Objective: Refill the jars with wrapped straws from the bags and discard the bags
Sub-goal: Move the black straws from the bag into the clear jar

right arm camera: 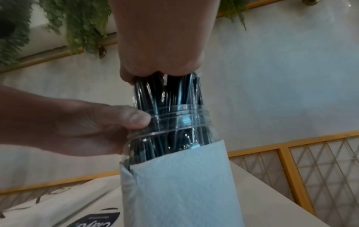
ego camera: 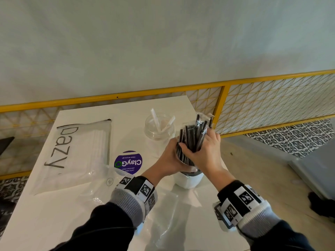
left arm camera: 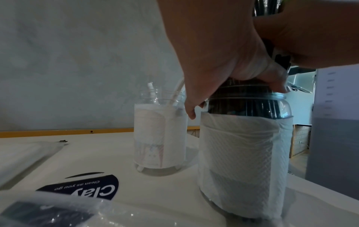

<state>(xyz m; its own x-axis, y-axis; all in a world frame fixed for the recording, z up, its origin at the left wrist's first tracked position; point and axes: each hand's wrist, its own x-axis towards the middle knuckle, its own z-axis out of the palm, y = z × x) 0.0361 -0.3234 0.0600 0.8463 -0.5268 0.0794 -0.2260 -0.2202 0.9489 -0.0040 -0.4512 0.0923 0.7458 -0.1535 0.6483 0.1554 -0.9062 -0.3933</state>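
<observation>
A clear jar (ego camera: 188, 179) (left arm camera: 244, 153) (right arm camera: 174, 176) wrapped in white paper stands near the table's right edge. My right hand (ego camera: 203, 151) (right arm camera: 161, 50) grips a thick bundle of black wrapped straws (ego camera: 194, 136) (right arm camera: 169, 95) whose lower ends sit inside the jar. My left hand (ego camera: 170, 156) (left arm camera: 223, 61) (right arm camera: 77, 127) holds the jar's threaded neck, thumb on the rim. Behind it stands a second clear jar (ego camera: 159, 128) (left arm camera: 160, 135) holding a few white wrapped straws (ego camera: 155, 119). A frosted bag of white straws (ego camera: 76, 153) lies at the left.
An empty clear plastic bag (ego camera: 163, 220) lies crumpled on the white table (ego camera: 54, 223) under my forearms. A purple round sticker (ego camera: 128, 163) marks the table's middle. A yellow mesh railing (ego camera: 253, 102) runs behind, and the table's right edge is close to the jar.
</observation>
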